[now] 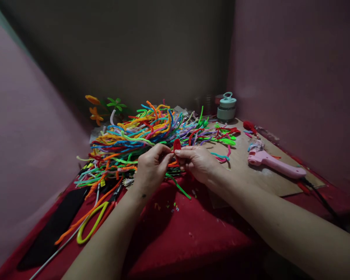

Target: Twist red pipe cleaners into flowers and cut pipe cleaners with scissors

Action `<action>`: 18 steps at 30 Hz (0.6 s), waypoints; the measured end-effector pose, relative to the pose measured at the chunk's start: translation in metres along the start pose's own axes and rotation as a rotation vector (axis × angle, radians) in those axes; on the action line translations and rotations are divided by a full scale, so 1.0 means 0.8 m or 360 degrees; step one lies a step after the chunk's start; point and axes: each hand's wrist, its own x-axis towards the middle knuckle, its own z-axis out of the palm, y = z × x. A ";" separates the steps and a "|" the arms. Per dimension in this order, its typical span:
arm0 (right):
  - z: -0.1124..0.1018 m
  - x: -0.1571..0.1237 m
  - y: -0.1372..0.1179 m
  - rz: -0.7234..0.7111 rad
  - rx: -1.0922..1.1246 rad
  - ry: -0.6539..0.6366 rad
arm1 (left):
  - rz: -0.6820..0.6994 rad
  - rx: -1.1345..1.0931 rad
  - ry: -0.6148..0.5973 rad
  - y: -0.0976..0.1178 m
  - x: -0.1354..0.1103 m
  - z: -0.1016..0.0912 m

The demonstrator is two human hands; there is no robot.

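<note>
Between my two hands is a small red pipe cleaner piece (177, 145), bent into a narrow upright petal-like loop. My left hand (153, 165) pinches at its lower left side with thumb and forefinger. From the other side, my right hand (196, 161) grips the same piece between thumb and fingers. The fingertips of both hands almost meet and hide its lower end. Just behind them spreads a large heap of colourful pipe cleaners (128, 136). A green pipe cleaner (178, 186) sticks out below my hands over the red cloth.
Scissors with yellow handles (79, 235) and a black flat object (54, 229) lie at left. On a brown board (275, 184) at right rests a pink glue gun (280, 166) with a black cord. Behind stands a mint-lidded jar (226, 108). Red cloth (192, 241) covers the table.
</note>
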 end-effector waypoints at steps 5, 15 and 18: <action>-0.002 0.001 -0.003 -0.0006 -0.0036 -0.0049 | 0.0099 0.0154 -0.0051 0.000 -0.002 0.000; 0.003 0.000 -0.005 0.0093 -0.0242 0.0077 | -0.0217 -0.0100 -0.0214 0.004 0.002 -0.005; 0.002 0.002 0.003 0.0074 -0.0242 0.0157 | 0.0157 0.0391 -0.0164 0.002 -0.006 0.002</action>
